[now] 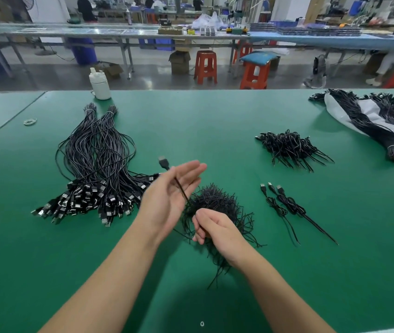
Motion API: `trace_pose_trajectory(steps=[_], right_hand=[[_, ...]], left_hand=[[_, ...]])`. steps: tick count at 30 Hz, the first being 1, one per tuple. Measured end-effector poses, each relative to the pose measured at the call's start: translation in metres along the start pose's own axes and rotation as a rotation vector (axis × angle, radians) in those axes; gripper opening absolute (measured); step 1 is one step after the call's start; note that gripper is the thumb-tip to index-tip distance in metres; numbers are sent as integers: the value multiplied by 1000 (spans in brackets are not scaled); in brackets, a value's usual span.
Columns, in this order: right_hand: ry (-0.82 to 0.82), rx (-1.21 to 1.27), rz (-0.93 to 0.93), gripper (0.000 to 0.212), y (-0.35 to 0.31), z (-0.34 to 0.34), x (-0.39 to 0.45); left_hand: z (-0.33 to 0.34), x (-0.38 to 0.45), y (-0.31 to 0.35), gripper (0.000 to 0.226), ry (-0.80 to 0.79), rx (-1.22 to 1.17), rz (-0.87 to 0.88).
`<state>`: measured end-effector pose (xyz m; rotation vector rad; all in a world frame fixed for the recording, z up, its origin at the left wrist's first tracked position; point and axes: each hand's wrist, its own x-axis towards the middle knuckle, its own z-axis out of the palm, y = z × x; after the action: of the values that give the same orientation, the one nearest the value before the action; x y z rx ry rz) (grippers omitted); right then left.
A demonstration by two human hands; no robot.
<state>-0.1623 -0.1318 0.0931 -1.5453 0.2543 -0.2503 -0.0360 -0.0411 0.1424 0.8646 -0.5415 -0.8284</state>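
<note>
Where the USB plug point(164, 162) juts out at 10 o'clock of the left hand point(169, 198), its cable point(181, 189) crosses the flat palm, fingers straight. At 5 o'clock, the right hand point(215, 228) curls around the cable, the pinch point hidden. It part-covers the pile of black ties point(217, 200).

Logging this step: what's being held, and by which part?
The right hand pinches a USB cable on its thin cord, below the plug; the cord crosses the open left hand.
</note>
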Motion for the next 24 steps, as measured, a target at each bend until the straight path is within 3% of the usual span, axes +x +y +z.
trace_pose_trajectory(steps=[2,3,6,9,11,14,16,19,20,24], right_hand=[[-27,-29,35,42,5,2,-1],[-37,-17,60,43,7,2,-2],[-102,-9,112,42,6,0,-2],[-181,-325,142,44,-2,-2,4],[-159,-608,137,52,-7,-1,9],[-135,-825,100,52,-12,1,14],[-104,-866,115,46,-15,-1,14],[-13,-847,106,42,-18,-7,11],[-4,-825,87,43,-19,-8,10],[-83,-634,27,35,-23,-4,6]], left_hand=[[-8,-4,17,40,-87,-202,-81],[-12,-9,24,36,-157,-171,-166],[-21,-25,32,38,-435,158,-460],[-23,-38,25,46,-573,599,-685],[-22,-43,15,47,-519,811,-746],[-18,-48,4,43,-362,976,-749],[-21,-50,2,41,-302,1109,-687],[-36,-49,3,43,-306,1642,-512],[-41,-49,2,43,-273,1701,-472],[-51,-47,-8,40,-126,1412,-381]])
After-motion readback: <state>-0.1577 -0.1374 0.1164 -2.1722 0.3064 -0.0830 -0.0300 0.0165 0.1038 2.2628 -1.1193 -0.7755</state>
